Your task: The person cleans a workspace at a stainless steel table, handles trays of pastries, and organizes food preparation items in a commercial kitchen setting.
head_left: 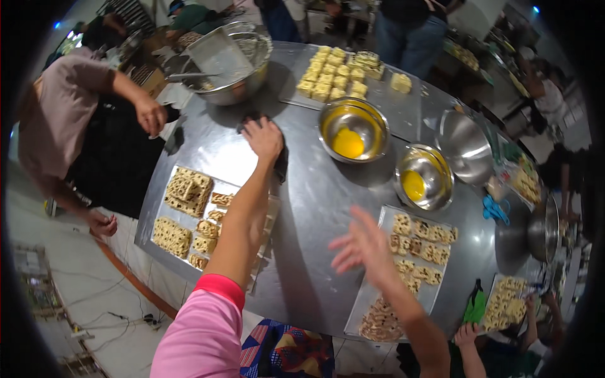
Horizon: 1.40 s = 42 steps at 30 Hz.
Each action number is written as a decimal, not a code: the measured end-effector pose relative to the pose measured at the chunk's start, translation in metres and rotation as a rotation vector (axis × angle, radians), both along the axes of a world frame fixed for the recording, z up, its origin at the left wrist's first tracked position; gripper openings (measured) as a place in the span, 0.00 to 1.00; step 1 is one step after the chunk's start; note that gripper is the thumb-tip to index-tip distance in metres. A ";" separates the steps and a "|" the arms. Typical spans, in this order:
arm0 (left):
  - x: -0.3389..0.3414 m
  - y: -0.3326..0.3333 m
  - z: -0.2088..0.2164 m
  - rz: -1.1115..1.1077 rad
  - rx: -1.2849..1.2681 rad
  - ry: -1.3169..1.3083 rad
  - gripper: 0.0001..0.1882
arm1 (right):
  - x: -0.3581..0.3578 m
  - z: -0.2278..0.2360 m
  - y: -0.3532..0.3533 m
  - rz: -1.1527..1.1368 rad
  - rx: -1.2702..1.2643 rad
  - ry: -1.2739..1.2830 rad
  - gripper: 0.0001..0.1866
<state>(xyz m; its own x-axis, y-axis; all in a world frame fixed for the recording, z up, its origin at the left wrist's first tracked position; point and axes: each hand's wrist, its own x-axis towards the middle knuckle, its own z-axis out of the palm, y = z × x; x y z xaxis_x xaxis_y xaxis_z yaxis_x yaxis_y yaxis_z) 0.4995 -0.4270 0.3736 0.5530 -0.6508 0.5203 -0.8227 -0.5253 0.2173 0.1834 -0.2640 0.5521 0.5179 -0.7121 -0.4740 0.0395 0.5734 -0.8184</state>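
My left hand (263, 138) reaches across the metal table, fingers stretched out and lying flat on a dark cloth (282, 165) that shows around its edges. Over the table, beside a tray of dough pieces (372, 293), is my right hand (364, 247). It is smeared by motion, but its fingers are apart and hold nothing. Under my left forearm a second tray (217, 183) is partly hidden; raisin-dotted dough slabs (189, 190) and small filled pieces (205, 245) lie on it.
Two steel bowls with yellow liquid (348, 143) (413, 184) stand beyond my right hand. A large mixing bowl (230, 94) holds a rectangular pan (220, 58). Cut yellow dough blocks (328, 72) sit at the far edge. Another person's hand (151, 116) is at the left; co-workers surround the table.
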 end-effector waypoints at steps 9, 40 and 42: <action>-0.159 0.099 0.016 -0.455 0.056 0.086 0.23 | -0.054 0.037 0.135 -0.106 0.006 -0.016 0.21; -0.307 0.532 0.042 -0.218 0.137 2.059 0.21 | -0.165 -0.101 0.361 -0.034 -0.190 0.298 0.33; -0.332 0.541 0.051 -0.065 0.107 2.405 0.29 | -0.153 -0.106 0.374 -0.037 -0.335 0.337 0.35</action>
